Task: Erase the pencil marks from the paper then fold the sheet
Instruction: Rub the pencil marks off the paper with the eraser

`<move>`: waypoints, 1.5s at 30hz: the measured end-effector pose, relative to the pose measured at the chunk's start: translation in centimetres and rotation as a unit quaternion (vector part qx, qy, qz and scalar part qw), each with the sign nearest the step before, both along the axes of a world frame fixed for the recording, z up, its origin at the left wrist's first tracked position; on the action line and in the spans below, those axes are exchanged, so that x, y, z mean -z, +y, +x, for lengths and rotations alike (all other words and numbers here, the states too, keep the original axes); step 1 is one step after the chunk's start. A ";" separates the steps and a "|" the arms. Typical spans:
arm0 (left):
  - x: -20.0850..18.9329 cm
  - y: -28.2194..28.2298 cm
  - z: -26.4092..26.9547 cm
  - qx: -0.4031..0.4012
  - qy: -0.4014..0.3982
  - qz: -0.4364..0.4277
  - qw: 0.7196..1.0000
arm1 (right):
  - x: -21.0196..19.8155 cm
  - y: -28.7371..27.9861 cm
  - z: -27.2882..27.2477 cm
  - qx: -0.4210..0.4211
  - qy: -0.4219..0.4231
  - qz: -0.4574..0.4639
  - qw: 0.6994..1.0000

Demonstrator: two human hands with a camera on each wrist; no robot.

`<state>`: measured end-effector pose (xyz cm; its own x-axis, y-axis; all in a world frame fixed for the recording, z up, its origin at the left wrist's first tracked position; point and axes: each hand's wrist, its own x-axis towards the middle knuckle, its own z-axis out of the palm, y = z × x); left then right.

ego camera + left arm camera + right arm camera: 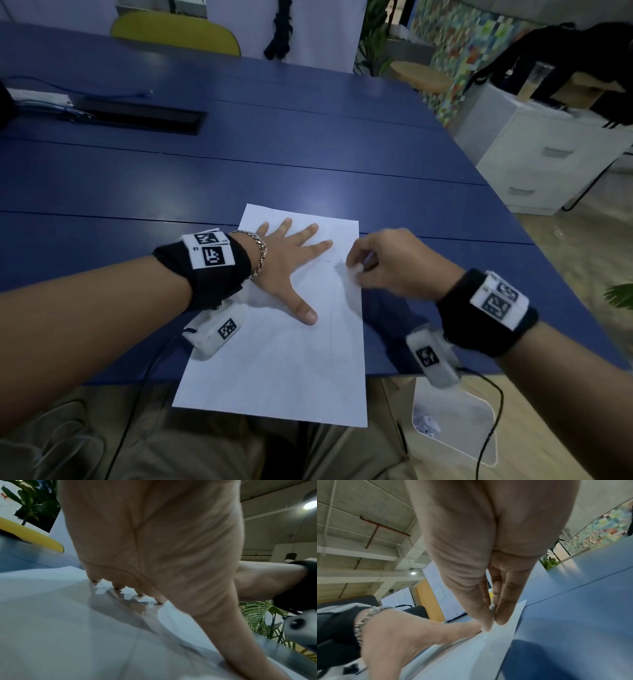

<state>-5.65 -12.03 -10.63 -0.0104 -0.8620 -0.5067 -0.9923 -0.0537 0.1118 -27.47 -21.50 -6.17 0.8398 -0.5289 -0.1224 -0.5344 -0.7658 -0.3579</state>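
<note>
A white rectangular sheet of paper (274, 359) lay on the dark blue wooden desk (308, 154), at its near edge, with the sheet's near end hanging past that edge over the person's lap. The left hand (291, 263) was spread flat on the far half of the sheet, fingers straight and fanned, the thumb (306, 313) pointing toward the near side, the palm pressing the paper down; from the left wrist view only the fingertips (159, 601) and the thumb touched the paper while the palm arched above it. A silver chain bracelet (258, 253) circled that wrist beside a black wrist strap carrying printed square markers (212, 257). The right hand (387, 265) hovered at the sheet's right edge, its thumb and fingers curled together and pinching a small white eraser (354, 272), blurred in the head view; in the right wrist view the pinched fingertips (500, 619) came down onto the paper near that edge. A few short faint pencil marks (334, 263) showed on the sheet just beside the eraser, between the two hands. Toward the far left corner of the desk lay a black rectangular cable tray (144, 118), and a yellow chair back (174, 32) stood behind the far edge.
</note>
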 end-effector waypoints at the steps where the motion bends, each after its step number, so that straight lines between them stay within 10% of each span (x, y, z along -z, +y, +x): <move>1: -0.1 -0.1 -0.1 -0.001 -0.004 0.005 1.000 | 0.0 -0.8 0.6 0.009 -0.014 -0.005 1.000; 21: -1.0 -0.3 -0.9 -0.007 -0.035 0.028 0.999 | 0.1 0.7 1.8 -0.123 0.068 0.022 0.990; 45: -1.2 2.0 0.1 0.033 -0.040 0.029 0.998 | 1.0 3.1 -2.1 -0.066 0.007 0.034 0.997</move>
